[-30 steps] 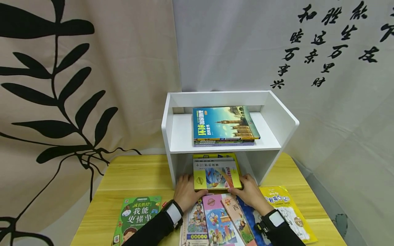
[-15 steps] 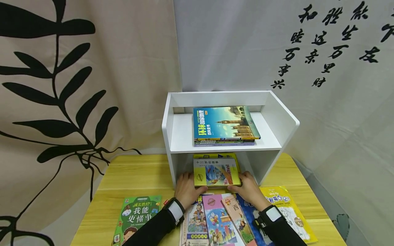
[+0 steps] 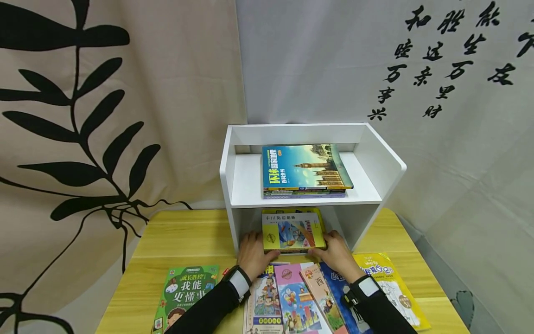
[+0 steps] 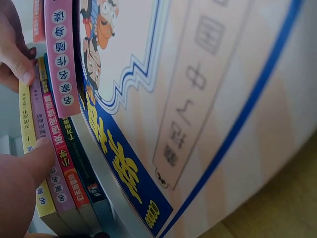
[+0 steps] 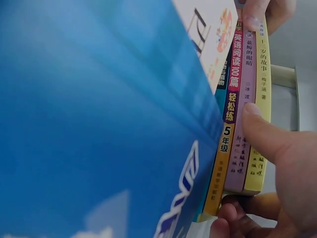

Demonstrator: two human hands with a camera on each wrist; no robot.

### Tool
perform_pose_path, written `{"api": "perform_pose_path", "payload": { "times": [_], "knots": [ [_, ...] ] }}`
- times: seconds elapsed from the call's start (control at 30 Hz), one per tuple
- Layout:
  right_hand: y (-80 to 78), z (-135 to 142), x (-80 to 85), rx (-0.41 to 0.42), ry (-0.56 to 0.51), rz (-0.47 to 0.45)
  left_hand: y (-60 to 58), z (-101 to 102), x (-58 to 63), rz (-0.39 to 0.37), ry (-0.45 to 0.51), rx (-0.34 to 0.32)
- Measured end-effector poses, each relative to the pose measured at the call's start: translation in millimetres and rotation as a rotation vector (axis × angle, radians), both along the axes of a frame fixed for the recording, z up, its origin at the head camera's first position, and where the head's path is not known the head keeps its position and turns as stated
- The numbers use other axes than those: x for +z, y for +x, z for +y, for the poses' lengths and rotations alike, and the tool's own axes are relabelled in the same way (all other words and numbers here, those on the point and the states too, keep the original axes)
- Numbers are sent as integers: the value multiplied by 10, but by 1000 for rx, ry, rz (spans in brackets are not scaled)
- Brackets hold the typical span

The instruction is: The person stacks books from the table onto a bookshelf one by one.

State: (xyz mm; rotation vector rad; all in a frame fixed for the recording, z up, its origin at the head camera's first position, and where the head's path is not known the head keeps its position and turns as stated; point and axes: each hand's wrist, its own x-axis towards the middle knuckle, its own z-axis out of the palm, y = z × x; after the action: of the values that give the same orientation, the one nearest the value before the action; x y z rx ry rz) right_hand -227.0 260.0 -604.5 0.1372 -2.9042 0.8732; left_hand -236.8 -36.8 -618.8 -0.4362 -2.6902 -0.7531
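In the head view a stack of books point(image 3: 292, 232) lies on the lower level of a small white bookshelf point(image 3: 306, 204), a yellow-and-grey cover on top. My left hand point(image 3: 253, 257) holds its left end and my right hand point(image 3: 337, 255) its right end. Both thumbs touch the front spines. The left wrist view shows yellow, lilac, pink and dark spines point(image 4: 62, 163), with the left thumb point(image 4: 29, 168) across them. In the right wrist view, the right thumb point(image 5: 262, 126) presses the lilac and yellow spines, while curled fingers point(image 5: 242, 218) reach round the stack's end.
Another book stack, blue-covered point(image 3: 306, 167), lies on the upper shelf. In front, a comic-covered book point(image 3: 263, 301), a pink book point(image 3: 298, 297), a narrow peach book point(image 3: 323, 297) and a blue book point(image 3: 333, 278) overlap. A green book point(image 3: 187, 292) lies left, a yellow one point(image 3: 394, 292) right.
The top book has slid back a little and its front edge now sits nearly even with the books beneath. Both hands have shifted slightly toward the shelf with it.
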Motion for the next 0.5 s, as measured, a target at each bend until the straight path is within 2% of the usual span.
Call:
{"api": "perform_pose_path", "payload": {
  "times": [0.17, 0.37, 0.5],
  "knots": [
    [-8, -15, 22, -12, 7, -11, -14, -5, 22, 0, -13, 5],
    [-18, -36, 46, -33, 3, -8, -13, -10, 101, -39, -23, 1],
    [-16, -43, 54, -40, 8, -16, -5, -11, 111, -57, -23, 1]
  ]
}}
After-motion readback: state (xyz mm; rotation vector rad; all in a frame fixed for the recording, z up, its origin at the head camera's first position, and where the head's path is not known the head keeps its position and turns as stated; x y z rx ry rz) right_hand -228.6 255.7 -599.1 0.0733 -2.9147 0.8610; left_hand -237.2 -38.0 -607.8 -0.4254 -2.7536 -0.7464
